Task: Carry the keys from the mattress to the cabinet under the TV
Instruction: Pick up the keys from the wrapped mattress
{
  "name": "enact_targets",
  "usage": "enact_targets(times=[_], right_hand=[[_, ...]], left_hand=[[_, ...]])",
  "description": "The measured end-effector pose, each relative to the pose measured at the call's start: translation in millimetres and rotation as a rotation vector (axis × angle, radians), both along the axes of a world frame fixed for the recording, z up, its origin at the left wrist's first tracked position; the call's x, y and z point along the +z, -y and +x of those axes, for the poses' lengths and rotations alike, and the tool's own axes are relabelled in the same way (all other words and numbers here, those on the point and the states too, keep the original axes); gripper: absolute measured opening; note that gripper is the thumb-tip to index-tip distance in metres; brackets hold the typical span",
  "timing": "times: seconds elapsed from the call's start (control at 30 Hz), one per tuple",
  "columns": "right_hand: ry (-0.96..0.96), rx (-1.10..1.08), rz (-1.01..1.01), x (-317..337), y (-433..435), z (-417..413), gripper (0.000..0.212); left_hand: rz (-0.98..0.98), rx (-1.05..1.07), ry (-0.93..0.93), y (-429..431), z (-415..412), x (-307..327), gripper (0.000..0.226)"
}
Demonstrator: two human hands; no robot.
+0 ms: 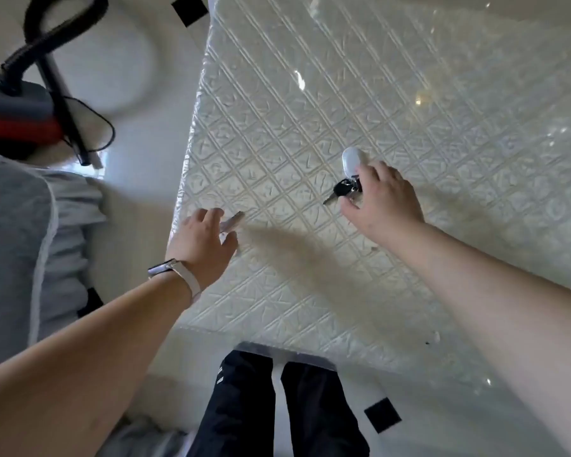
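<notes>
1. Looks like a bedroom in somebody's home. The big giveaway is the quilted mattress (343, 110) filling the middle and right of the frame, wrapped in shiny clear plastic.
2. At the upper left there's a red and grey vacuum cleaner (17, 117) with its black hose (53, 24) parked on the pale glossy floor (139, 179), so regular household stuff.
3. Grey bedding or cushion (17, 245) piled at the left edge.
4. Black square pads (382, 415) sit on the floor, lower right and top.

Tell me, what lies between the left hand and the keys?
Head view: only bare quilted mattress and a shadow separate the left hand from the keys.
</notes>
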State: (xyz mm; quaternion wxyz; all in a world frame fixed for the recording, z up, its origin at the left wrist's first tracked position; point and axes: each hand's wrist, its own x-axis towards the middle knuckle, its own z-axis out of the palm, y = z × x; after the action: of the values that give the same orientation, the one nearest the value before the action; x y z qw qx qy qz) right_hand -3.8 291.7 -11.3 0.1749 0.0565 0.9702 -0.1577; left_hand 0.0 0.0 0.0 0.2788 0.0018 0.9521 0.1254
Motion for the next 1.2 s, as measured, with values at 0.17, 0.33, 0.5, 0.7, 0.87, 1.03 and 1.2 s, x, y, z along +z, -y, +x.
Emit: enact_targets(times=[0.17, 0.33, 0.5, 0.7, 0.87, 1.03, 1.2], right_hand=[[-0.028, -0.093, 0.025, -30, 4, -5, 0.07], [-0.065, -0.209, 0.046, -47, 8, -5, 0.078], [-0.088, -0.289, 0.023, -52, 13, -8, 0.062], [-0.109, -0.28, -0.042, -54, 16, -1, 0.045], [-0.108, -0.299, -0.152, -55, 15, -1, 0.037], [-0.108, -0.267, -0.227, -53, 16, 0, 0.016], [-0.037, -0.255, -0.265, -42, 16, 1, 0.004]], left_hand=[[-0.031, 0.033, -0.009, 7, 8, -25, 0.047], [-0.01, 0.117, -0.067, 6, 11, -39, 0.05], [0.03, 0.174, -0.09, 6, 12, -46, 0.027], [0.016, 0.099, -0.12, 10, 16, -50, 0.023], [0.024, -0.013, -0.132, 14, 15, -51, 0.024], [0.063, -0.055, -0.173, 17, 13, -48, 0.025], [0.162, 0.108, -0.147, 16, 10, -36, 0.016]])
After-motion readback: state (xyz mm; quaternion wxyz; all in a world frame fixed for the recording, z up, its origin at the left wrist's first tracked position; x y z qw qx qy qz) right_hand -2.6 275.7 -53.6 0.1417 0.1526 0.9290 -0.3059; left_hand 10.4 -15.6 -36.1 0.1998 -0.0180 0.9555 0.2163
